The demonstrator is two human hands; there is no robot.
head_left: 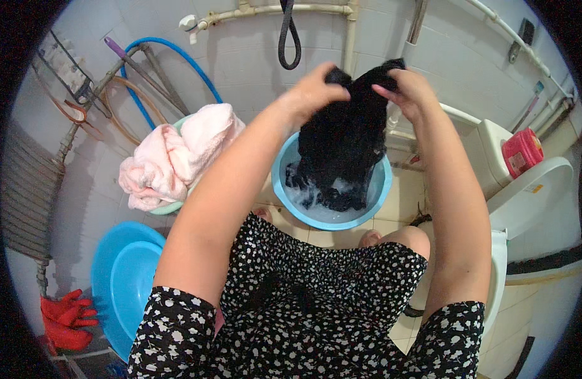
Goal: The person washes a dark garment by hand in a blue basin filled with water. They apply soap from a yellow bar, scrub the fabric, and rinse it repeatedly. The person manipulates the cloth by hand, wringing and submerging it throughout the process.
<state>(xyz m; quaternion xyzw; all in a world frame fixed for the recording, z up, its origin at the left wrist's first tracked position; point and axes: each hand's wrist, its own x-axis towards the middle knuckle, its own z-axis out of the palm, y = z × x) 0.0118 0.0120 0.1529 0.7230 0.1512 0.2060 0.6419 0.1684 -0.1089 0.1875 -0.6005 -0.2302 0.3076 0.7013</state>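
While black cloth (342,132) hangs into the light-blue basin (329,225), left hand (317,90) and right hand (411,92), both partly curled, each grip its top edge.

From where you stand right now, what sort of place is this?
It looks like a bathroom, probably a small one: there is a white toilet with a raised lid, cream-coloured pipework with a tap on the wall, and a light-blue round plastic basin of water on the tiled floor.
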